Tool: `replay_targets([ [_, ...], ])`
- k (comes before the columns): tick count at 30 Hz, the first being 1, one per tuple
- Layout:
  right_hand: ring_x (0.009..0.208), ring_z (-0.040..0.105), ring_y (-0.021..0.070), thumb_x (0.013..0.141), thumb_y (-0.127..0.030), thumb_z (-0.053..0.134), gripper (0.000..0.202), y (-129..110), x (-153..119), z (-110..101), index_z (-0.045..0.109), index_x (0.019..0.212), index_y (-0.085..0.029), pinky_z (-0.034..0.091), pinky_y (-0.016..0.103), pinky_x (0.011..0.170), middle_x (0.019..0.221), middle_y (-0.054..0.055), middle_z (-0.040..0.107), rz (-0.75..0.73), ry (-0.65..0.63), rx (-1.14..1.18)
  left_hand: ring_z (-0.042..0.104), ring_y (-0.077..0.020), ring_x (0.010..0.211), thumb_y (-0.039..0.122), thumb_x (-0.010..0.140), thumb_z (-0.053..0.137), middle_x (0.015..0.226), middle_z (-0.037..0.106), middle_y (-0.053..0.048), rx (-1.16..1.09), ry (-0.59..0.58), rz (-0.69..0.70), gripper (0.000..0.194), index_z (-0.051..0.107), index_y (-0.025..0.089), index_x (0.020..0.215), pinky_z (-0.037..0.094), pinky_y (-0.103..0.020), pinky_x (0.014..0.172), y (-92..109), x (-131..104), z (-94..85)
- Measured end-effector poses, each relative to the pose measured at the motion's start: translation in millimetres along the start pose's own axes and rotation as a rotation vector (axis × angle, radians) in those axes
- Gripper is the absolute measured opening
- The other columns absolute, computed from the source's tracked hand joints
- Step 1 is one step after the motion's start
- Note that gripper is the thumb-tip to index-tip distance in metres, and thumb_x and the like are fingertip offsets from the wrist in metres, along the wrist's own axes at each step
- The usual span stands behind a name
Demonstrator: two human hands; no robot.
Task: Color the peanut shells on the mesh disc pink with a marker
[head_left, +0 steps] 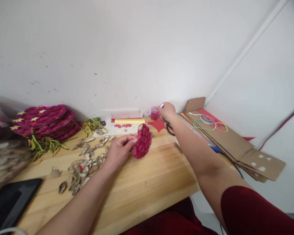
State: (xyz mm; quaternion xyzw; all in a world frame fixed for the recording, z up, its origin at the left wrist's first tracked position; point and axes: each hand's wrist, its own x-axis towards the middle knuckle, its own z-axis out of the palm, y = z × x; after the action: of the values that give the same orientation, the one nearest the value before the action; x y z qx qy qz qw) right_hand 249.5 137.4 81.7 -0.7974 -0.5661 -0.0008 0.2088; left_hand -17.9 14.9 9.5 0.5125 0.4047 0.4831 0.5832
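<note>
My left hand (121, 148) pinches the left edge of a magenta piece (142, 143) made of overlapping scale-like shells, held tilted above the table. One pale, unpainted shell shows at its top. At the back by the wall, my right hand (168, 111) is closed with its fingertips at a small clear cup of pink paint (154, 114). What those fingers hold, if anything, I cannot make out. Black-handled scissors (170, 129) lie just below the right hand, beside a red paper scrap (157, 125). Loose brownish shells (84, 168) are scattered left of my left hand.
Stacked magenta discs with yellow stars (46, 122) and green cords (90, 127) stand at the left, near a black tablet (14, 202). Small red stars (122, 125) lie on white paper. Folded cardboard (235, 147) with colourful string (209, 123) is at right. The wall (137, 58) bounds the back.
</note>
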Motion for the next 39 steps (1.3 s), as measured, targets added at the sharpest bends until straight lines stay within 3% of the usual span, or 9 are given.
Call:
replay_targets([
  [5, 0.111, 0.072, 0.0333, 0.090, -0.054, 0.069, 0.038, -1, 1, 3, 0.078, 0.098, -0.018, 0.051, 0.038, 0.089, 0.111, 0.018, 0.079, 0.002, -0.016, -0.038, 0.060, -0.0133, 0.063, 0.053, 0.069, 0.091, 0.077, 0.076, -0.005, -0.039, -0.030, -0.044, 0.042, 0.081, 0.016, 0.085, 0.048, -0.024, 0.063, -2, 1, 0.0],
  [19, 0.103, 0.069, 0.0278, 0.098, -0.045, 0.057, 0.027, 0, -9, -6, 0.071, 0.097, -0.022, 0.046, 0.037, 0.089, 0.104, 0.010, 0.079, 0.009, 0.116, 0.110, 0.059, -0.0121, 0.061, 0.045, 0.076, 0.088, 0.071, 0.069, -0.001, -0.116, -0.046, 0.059, 0.033, 0.073, 0.017, 0.083, 0.050, -0.024, 0.061, 9, -4, 3.0],
  [23, 0.099, 0.068, 0.0265, 0.097, -0.042, 0.059, 0.023, 4, -18, -9, 0.068, 0.093, -0.021, 0.045, 0.037, 0.089, 0.099, 0.008, 0.077, 0.033, 0.170, 0.168, 0.062, -0.0120, 0.065, 0.048, 0.075, 0.088, 0.097, 0.076, -0.006, -0.167, -0.044, 0.086, 0.035, 0.072, 0.018, 0.082, 0.052, -0.027, 0.062, 12, -5, 5.3],
  [25, 0.092, 0.067, 0.0243, 0.097, -0.042, 0.058, 0.024, 3, -25, -14, 0.066, 0.090, -0.021, 0.045, 0.035, 0.086, 0.093, 0.007, 0.076, 0.047, 0.227, 0.266, 0.062, -0.0117, 0.068, 0.048, 0.075, 0.089, 0.111, 0.076, -0.008, -0.183, -0.034, 0.101, 0.036, 0.071, 0.018, 0.081, 0.052, -0.027, 0.062, 12, -4, 5.6],
  [28, 0.074, 0.062, 0.0176, 0.093, -0.048, 0.063, 0.029, -3, -45, -24, 0.062, 0.084, -0.021, 0.045, 0.031, 0.073, 0.077, 0.001, 0.068, 0.023, 0.320, 0.714, 0.063, -0.0126, 0.074, 0.048, 0.077, 0.089, 0.114, 0.076, -0.008, -0.218, -0.033, 0.113, 0.034, 0.071, 0.019, 0.082, 0.050, -0.026, 0.063, 9, -3, 5.1],
  [32, 0.061, 0.053, 0.0114, 0.080, -0.062, 0.076, 0.044, -17, -88, -34, 0.061, 0.084, -0.021, 0.042, 0.026, 0.062, 0.066, -0.005, 0.058, -0.101, 0.174, 1.228, 0.064, -0.0138, 0.076, 0.046, 0.079, 0.088, 0.111, 0.076, -0.008, -0.233, -0.040, 0.119, 0.032, 0.071, 0.019, 0.083, 0.051, -0.027, 0.065, 6, -3, 3.9],
  [35, 0.059, 0.049, 0.0097, 0.074, -0.065, 0.082, 0.050, -22, -116, -37, 0.059, 0.082, -0.022, 0.040, 0.025, 0.057, 0.065, -0.006, 0.056, -0.142, 0.084, 1.381, 0.064, -0.0143, 0.074, 0.045, 0.080, 0.087, 0.108, 0.076, -0.007, -0.195, -0.041, 0.128, 0.030, 0.071, 0.019, 0.083, 0.051, -0.028, 0.063, 7, -4, 4.0],
  [39, 0.060, 0.050, 0.0095, 0.075, -0.068, 0.081, 0.051, -18, -135, -31, 0.060, 0.079, -0.021, 0.041, 0.024, 0.056, 0.066, -0.005, 0.058, -0.206, 0.091, 1.354, 0.068, -0.0172, 0.082, 0.046, 0.080, 0.087, 0.115, 0.075, -0.009, -0.122, -0.033, 0.151, 0.030, 0.071, 0.020, 0.083, 0.055, -0.031, 0.069, 10, -5, 5.4],
])
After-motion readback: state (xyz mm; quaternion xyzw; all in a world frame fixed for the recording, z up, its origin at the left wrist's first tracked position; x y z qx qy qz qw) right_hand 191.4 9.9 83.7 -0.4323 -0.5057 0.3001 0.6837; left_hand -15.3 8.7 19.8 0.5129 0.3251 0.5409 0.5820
